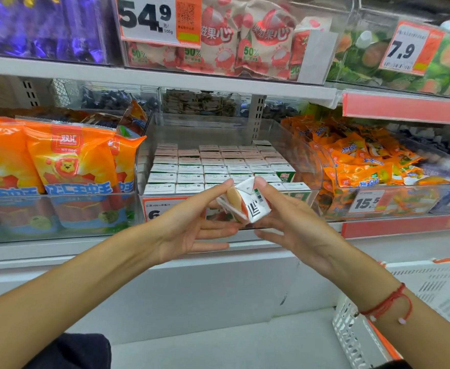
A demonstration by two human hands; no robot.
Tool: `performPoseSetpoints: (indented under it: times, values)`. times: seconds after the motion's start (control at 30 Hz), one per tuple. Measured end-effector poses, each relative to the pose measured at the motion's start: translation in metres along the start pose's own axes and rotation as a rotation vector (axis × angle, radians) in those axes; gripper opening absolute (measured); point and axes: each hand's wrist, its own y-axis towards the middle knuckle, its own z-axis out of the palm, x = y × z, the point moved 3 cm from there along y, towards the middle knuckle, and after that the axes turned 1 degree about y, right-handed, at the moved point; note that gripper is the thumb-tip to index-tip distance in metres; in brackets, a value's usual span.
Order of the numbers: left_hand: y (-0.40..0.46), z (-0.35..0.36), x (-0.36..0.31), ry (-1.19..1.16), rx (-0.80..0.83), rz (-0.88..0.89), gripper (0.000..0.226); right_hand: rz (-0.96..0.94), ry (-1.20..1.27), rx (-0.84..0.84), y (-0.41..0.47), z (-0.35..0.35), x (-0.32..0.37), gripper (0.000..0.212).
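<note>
Little juice carton [245,202] pinched between both hands, just in front of the clear shelf bin [309,161]
Left hand [189,225] and right hand [295,222] each grip it with a thumb on the top edge and fingers underneath, probably touching the bottom but that bit's hidden. It's tilted, with rows of matching cartons [207,166] behind it

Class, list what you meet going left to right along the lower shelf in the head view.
Orange sausage packs, clear bin of small cartons, orange snack packets; in front, left hand, held carton, right hand.
</note>
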Motion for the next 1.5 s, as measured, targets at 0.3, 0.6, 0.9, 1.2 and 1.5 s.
performPoseSetpoints:
  times: [0.3, 0.6, 0.9, 1.2, 1.5]
  values:
    - [-0.004, 0.004, -0.012, 0.131, -0.102, 0.495, 0.046, 0.102, 0.44, 0.25, 0.001, -0.001, -0.003, 0.039]
    - [0.002, -0.001, -0.008, -0.019, -0.107, 0.464, 0.064, -0.246, 0.109, -0.08, 0.009, -0.014, -0.001, 0.064]
    - [0.015, -0.001, -0.021, 0.017, -0.32, 0.487, 0.024, -0.485, -0.252, -0.27, 0.031, -0.036, -0.003, 0.028]
    - [0.088, 0.041, -0.077, 0.18, -0.447, 0.642, 0.033, -0.642, -1.268, -0.321, 0.049, -0.075, -0.023, 0.039]
    - [0.129, 0.06, -0.077, 0.673, -0.333, 0.653, 0.041, -0.664, -1.265, -0.384, 0.047, -0.079, -0.014, 0.032]
